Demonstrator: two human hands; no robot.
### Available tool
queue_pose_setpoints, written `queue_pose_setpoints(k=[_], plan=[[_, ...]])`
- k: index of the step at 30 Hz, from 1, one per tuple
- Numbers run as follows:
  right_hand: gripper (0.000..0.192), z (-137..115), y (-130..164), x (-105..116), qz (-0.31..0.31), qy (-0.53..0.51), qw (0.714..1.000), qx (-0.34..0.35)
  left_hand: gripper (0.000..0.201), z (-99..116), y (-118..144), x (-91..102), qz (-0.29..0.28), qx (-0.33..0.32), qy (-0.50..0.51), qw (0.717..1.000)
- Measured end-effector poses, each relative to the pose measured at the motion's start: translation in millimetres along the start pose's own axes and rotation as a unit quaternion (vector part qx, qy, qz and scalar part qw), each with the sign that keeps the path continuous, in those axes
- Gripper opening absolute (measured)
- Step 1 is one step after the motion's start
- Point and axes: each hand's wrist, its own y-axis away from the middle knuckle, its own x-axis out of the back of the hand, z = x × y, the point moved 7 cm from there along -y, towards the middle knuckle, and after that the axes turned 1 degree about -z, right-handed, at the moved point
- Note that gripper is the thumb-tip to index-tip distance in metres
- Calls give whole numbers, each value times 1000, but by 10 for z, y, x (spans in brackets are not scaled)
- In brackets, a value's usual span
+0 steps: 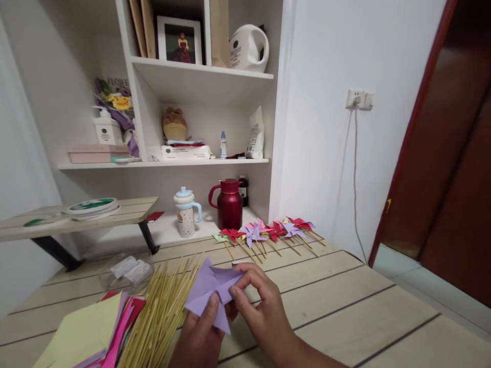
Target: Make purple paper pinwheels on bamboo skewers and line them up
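White shelving (238, 92) backed the room in the head view, as I watched from afar. Item: slatted table (337, 312), pale, filled the foreground. Item: purple paper (203, 283), 1 piece with pointed blades, was held above the table, between the hands. Item: left hand (199, 340) pinched the paper, thumb on its face, fingers beneath. Item: right hand (264, 306) pinched the paper's right side between thumb and index finger. Item: thin sticks (157, 306), 1 bundle, lay left of the hands. Item: coloured sheets (84, 327), 1 stack, yellow uppermost, lay just beside the sticks. Item: pinwheels (253, 234), 1 group, red, purple, pink and green, lay along the far edge. Item: red jug (230, 204) stood behind, right of a speckled cup (186, 220).
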Motion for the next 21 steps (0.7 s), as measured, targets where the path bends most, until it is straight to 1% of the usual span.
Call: queue_pose_setpoints(k=[2,4,6,8,10,12,16,21], plan=[[16,-5,-4,-6,-3,-2,1000,6,22,94,37,25,34,-27,-105,994],[16,-8,-2,-11,-2,1,1000,14,15,154,69,20,55,-36,-165,984],[17,-10,5,-11,5,9,1000,24,17,180,87,2,66,-35,-172,982],[18,-12,15,-12,10,17,999,33,21,197,91,-30,59,-28,-170,983],[19,-15,22,-20,10,19,999,39,22,241,90,-59,45,-22,-197,979],[19,-21,27,-30,5,14,999,42,19,321,94,-72,40,-26,-243,969],[18,-33,36,-36,2,10,999,47,11,490,121,-86,63,-50,-305,949],[19,-27,52,-43,3,15,999,48,10,552,155,-109,105,-59,-302,946]])
